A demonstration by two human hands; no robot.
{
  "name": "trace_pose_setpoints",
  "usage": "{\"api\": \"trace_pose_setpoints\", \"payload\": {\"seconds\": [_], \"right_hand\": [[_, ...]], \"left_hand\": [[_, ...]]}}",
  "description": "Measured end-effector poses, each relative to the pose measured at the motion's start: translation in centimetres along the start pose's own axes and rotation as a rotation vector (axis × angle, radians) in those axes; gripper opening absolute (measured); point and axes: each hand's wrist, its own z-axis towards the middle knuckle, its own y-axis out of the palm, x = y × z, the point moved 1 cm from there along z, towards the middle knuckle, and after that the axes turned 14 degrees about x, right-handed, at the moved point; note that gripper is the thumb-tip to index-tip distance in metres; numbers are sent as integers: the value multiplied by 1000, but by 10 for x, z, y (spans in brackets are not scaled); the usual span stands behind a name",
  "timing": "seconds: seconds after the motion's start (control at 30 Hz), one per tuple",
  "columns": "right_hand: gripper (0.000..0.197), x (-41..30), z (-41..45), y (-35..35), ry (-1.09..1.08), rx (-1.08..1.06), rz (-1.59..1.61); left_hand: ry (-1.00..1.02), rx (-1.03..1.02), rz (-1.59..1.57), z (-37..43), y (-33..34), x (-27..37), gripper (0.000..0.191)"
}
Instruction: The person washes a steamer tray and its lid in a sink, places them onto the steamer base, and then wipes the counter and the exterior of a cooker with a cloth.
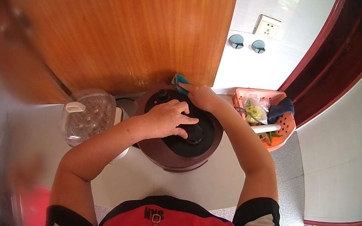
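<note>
A maroon electric pressure cooker (172, 163) with a black lid (178, 148) stands before me. My left hand (169, 118) lies over the lid, fingers apart. Its thumb and forefinger reach the visible end of the black lid handle (195, 134); the palm hides the rest. Pinched in my right hand (200, 95) is a blue-green cleaning cloth or sponge (181, 81), at the far rim of the cooker close to the wooden panel. A black valve knob (163, 94) rises from the lid beyond my left hand.
Left of the cooker stands a small appliance with a clear lid (88, 119). An orange plastic basket (287, 131) at right holds bagged food, green peppers and a dark cloth (282, 110). A wooden panel (138, 26) rises behind; a wall socket (267, 26) is above two hooks.
</note>
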Motion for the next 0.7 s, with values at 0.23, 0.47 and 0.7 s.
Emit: {"api": "trace_pose_setpoints", "payload": {"seconds": [0.23,0.47,0.7], "right_hand": [[42,29,21,16,-9,-21,-67],[46,7,-59,-21,16,108,-47],[49,-43,-137,-55,171,103,-137]], "left_hand": [[-52,-29,20,5,-4,8,43],[-61,-25,9,0,-3,5,41],[-67,-40,3,0,-3,3,42]]}}
